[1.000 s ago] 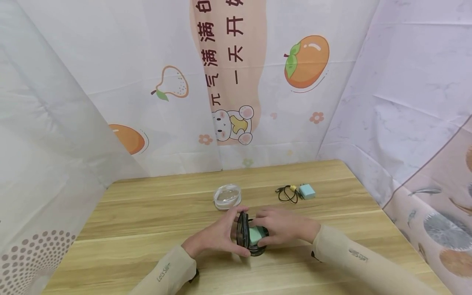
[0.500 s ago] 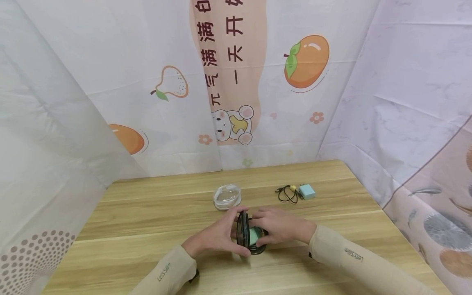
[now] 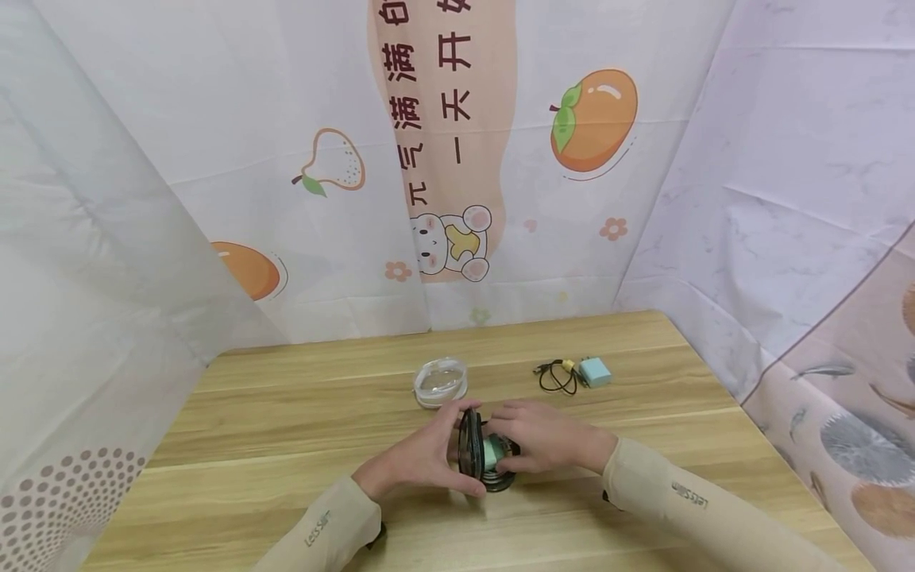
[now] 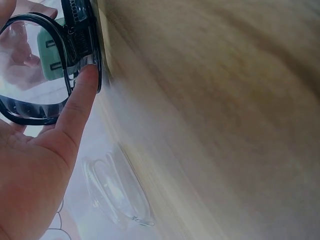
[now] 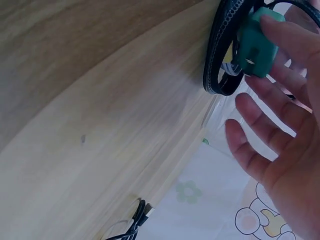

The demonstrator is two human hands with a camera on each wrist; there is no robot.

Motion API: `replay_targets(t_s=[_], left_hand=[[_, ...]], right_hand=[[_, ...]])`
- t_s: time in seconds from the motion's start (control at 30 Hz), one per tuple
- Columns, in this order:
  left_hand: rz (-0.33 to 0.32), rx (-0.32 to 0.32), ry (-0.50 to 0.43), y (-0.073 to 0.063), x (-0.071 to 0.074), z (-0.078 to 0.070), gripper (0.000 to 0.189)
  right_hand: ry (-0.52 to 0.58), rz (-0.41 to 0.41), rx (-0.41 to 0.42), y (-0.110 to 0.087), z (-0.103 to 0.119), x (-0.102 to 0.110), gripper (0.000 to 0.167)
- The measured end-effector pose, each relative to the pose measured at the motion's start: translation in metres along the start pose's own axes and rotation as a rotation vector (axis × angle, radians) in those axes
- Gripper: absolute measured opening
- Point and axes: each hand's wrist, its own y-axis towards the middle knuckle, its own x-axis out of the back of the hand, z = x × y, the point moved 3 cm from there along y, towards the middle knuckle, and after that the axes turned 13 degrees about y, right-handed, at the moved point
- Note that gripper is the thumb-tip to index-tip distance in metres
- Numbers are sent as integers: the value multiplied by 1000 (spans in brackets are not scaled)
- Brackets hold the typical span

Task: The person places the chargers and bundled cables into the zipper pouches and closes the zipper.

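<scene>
A small round black zip case (image 3: 469, 454) with a clear lid stands unzipped at the front middle of the table, its lid raised upright. My left hand (image 3: 429, 462) holds that lid from the left, thumb on the near edge and fingers at the far edge. From the right, my right hand (image 3: 541, 437) pinches a green charger plug (image 5: 257, 47) at the case's mouth. The plug's two prongs face the clear lid in the left wrist view. Light-coloured cable shows below the plug in the right wrist view; most of the case's inside is hidden.
Behind the hands lies a clear round case (image 3: 422, 391) with white edging. Further right are a black coiled cable (image 3: 559, 378) with a yellow part and a light blue charger plug (image 3: 595, 371). Printed cloth (image 3: 343, 262) hangs along the wooden table's (image 3: 300, 405) back and sides.
The green charger plug has tilted and shifted slightly within the case's opening along with my right fingers. The case's base has edged back a little. My left hand stays in place.
</scene>
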Motion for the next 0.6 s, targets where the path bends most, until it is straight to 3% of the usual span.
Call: replay_targets(t_s=[0.17, 0.4, 0.6], left_hand=[[-10, 20, 32, -1, 1, 0, 110], [-37, 43, 206, -3, 4, 1, 113], [-50, 50, 228, -3, 4, 1, 113]], right_hand=[[-7, -6, -7, -1, -1, 0, 49], [-22, 18, -15, -2, -2, -1, 51], [-34, 18, -11, -3, -2, -3, 51]])
